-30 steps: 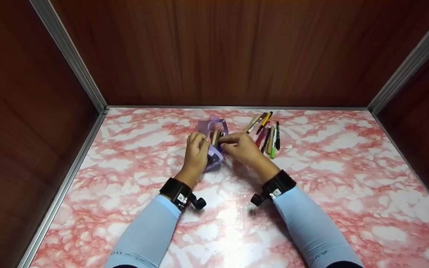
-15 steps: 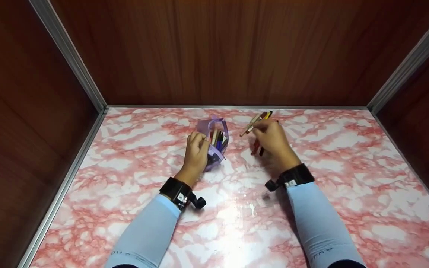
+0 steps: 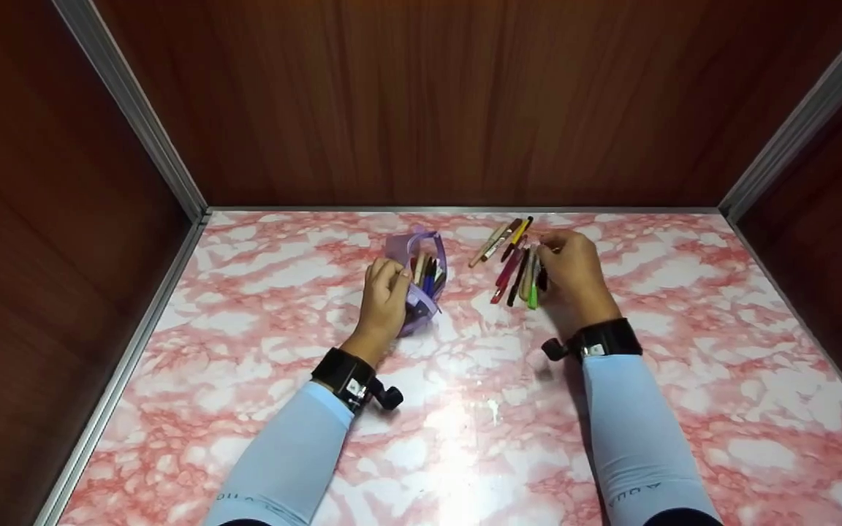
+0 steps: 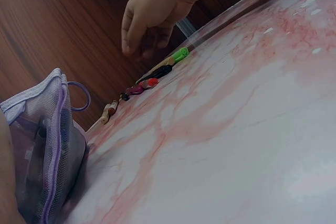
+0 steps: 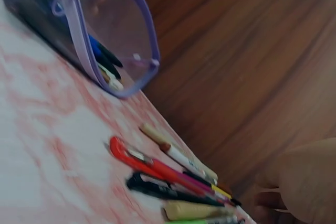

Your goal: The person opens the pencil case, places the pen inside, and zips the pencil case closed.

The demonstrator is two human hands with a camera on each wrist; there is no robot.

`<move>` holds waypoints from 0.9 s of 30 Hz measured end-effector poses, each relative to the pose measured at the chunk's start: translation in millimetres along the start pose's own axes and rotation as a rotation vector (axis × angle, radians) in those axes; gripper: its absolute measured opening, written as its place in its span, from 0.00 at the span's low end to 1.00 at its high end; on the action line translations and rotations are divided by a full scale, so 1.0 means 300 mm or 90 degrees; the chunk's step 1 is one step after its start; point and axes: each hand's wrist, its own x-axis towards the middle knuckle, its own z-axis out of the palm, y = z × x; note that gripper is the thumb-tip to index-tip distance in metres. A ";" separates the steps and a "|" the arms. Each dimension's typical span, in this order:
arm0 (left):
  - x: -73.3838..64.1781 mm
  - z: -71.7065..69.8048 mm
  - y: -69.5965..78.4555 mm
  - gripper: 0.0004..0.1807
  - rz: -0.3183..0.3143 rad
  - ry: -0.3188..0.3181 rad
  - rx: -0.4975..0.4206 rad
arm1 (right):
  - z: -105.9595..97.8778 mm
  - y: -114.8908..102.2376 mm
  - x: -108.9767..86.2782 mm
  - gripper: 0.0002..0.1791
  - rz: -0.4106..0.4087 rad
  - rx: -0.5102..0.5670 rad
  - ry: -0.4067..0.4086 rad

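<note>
My left hand (image 3: pixel 384 296) grips the near edge of a purple mesh pencil case (image 3: pixel 425 298) and holds its mouth wide. Several pens (image 3: pixel 429 276) stand inside it. To the right, my right hand (image 3: pixel 573 263) hovers at the right end of a loose row of pens, its fingers loosely curled downward. Below its fingertips lies a black pen (image 3: pixel 543 280), partly hidden by them. Next to that is a green-ended pen (image 3: pixel 533 288). In the left wrist view the right hand (image 4: pixel 152 19) shows nothing between its fingers.
Red pens (image 3: pixel 503 281), a yellow-and-black pen (image 3: pixel 517 237) and beige and brown pens (image 3: pixel 494 245) lie on the red-and-white marbled table (image 3: pixel 289 409). A brown wood-grain panel (image 3: pixel 421 102) rises behind, with metal-framed side walls.
My right hand has moved from the mouth of the pencil case rightward across the pens to their far right end. The left hand and pencil case have stayed put.
</note>
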 end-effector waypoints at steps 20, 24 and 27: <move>-0.001 -0.002 0.003 0.12 -0.010 -0.010 0.003 | -0.013 0.084 -0.005 0.22 0.047 -0.053 -0.035; -0.001 -0.002 0.003 0.12 -0.007 -0.009 0.004 | -0.017 0.078 -0.010 0.24 0.051 -0.056 -0.045; -0.002 -0.003 0.004 0.12 -0.009 -0.007 0.004 | -0.021 0.072 -0.013 0.26 0.047 -0.056 -0.054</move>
